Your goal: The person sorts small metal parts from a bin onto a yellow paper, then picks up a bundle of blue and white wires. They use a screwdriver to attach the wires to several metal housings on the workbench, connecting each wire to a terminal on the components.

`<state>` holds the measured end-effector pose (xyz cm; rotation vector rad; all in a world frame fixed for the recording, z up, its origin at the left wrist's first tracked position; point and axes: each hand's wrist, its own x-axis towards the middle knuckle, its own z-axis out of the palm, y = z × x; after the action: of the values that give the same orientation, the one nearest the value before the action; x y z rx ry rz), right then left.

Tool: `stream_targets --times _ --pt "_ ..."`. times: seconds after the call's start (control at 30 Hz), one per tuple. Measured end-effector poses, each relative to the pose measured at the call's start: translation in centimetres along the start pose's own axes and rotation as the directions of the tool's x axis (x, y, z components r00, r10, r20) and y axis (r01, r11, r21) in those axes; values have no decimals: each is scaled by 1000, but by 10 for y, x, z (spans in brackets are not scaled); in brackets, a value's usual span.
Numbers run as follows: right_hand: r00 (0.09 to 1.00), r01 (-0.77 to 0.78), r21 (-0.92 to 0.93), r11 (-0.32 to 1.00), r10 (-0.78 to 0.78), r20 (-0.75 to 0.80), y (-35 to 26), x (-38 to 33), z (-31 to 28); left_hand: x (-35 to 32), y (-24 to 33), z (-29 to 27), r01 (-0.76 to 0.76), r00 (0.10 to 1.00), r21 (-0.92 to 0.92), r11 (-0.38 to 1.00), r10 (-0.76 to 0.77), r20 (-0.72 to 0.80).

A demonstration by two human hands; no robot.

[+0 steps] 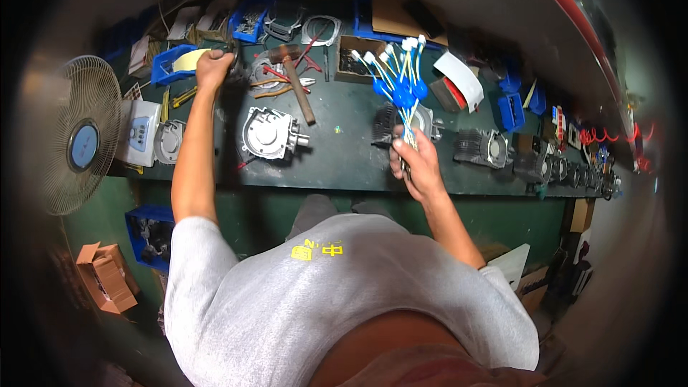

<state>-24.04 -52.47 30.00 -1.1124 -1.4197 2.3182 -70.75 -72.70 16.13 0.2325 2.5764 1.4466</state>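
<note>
My right hand (417,161) is closed around a bundle of wired components (405,93), held above the bench's front part. Blue round discs sit midway along its pale wires, and white plugs fan out at the top. At the far left of the bench, my left hand (215,69) is closed at a dark, blurred object (233,51) whose kind I cannot make out. Nearest to that hand is a blue bin (168,64) with a yellow sheet in it. A silver motor housing (266,132) with a shaft rests between my hands.
A hammer (292,79) and pliers (290,87) lie mid-bench. Behind the wires stands a cardboard box (349,66) of dark parts. Finned motor housings (481,147) line the right front edge. A fan (86,136) stands at the left, beside a white box (142,131).
</note>
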Motion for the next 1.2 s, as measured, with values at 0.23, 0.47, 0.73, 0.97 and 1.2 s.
stream_targets --times 0.23,0.47,0.73,0.97,1.2 --pt "964 -52 151 987 11 264 -14 2 -27 -219 128 -21 -230 954 -275 934 272 124" --pt "936 -54 115 992 10 352 -27 -25 -61 -357 176 41 -668 696 137 731 548 464" --pt "931 136 -16 991 -123 343 -29 -51 -97 -390 189 102 -829 535 192 525 648 541" --pt "928 255 -159 954 -196 316 -45 -64 -114 -392 198 134 -853 506 283 439 557 658" --pt "923 289 -136 948 -239 300 -55 -65 -126 -391 219 150 -860 480 220 460 586 653"
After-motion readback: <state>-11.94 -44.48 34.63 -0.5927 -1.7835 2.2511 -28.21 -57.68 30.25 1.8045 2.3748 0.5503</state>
